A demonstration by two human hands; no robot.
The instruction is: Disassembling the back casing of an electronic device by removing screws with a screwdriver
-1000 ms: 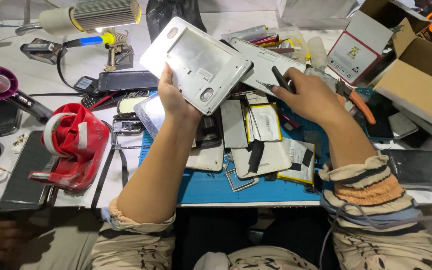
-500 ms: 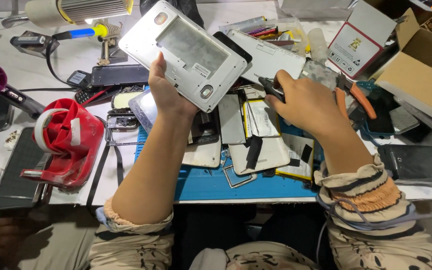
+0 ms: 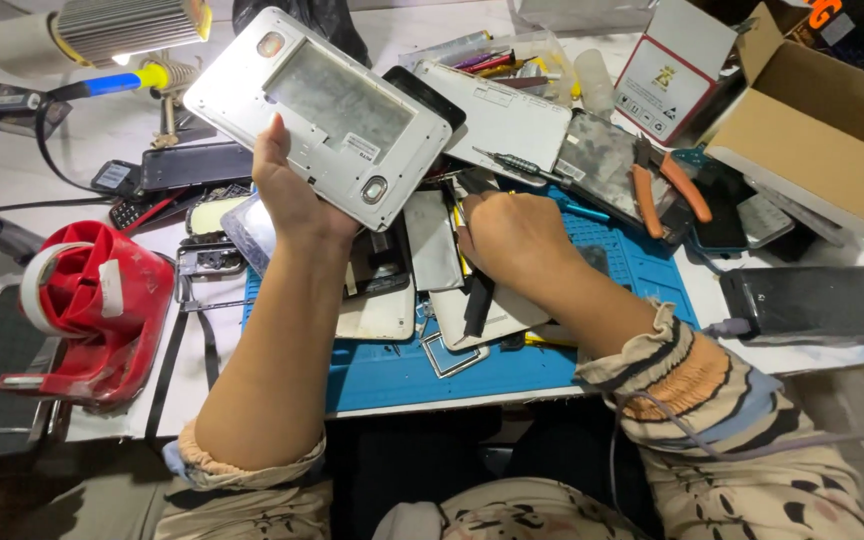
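Head view: the left hand (image 3: pixel 287 190) holds a silver tablet back cover (image 3: pixel 317 112) up above the far left of the blue work mat (image 3: pixel 642 270), fingers wrapped around its near edge, thumb on the inner face. The cover looks already stripped: its frame is bare, with no board or screen in it. The right hand (image 3: pixel 512 235) rests fist-like on loose parts at mid-mat, fingers curled together; what they pinch I cannot tell. A small screwdriver (image 3: pixel 512 162) lies just beyond it. Sorting the pile seems to remain.

Containers: a cardboard box (image 3: pixel 812 130) at far right, contents hidden; a clear tray (image 3: pixel 512 50) at the far edge holds several pens or tools.
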